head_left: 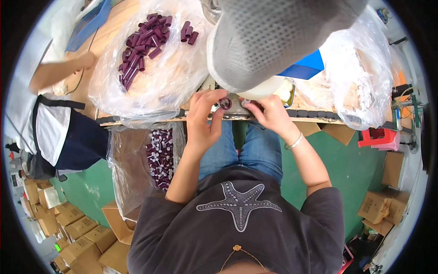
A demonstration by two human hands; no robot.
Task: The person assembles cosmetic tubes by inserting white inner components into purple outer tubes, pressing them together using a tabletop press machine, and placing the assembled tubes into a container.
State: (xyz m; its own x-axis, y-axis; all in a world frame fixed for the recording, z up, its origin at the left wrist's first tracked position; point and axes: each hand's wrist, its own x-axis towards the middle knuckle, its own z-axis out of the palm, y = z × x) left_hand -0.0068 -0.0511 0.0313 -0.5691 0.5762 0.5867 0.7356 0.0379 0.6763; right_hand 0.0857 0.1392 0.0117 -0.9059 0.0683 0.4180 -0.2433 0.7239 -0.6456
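Note:
My left hand is closed at the table's front edge, its thumb and fingers pinching a short maroon tube. The tube's round open end faces up toward me. Close by on the right, my right hand pinches a small whitish piece between thumb and fingertips. Tube and piece are a little apart, in front of a metal part on the table edge. A large grey mesh-textured object looms above my hands and hides part of the tabletop.
Loose maroon tubes lie on clear plastic at left, small white parts in plastic at right. A lined box of maroon-and-white pieces stands below left. Behind are a blue box and, far left, another person's arm.

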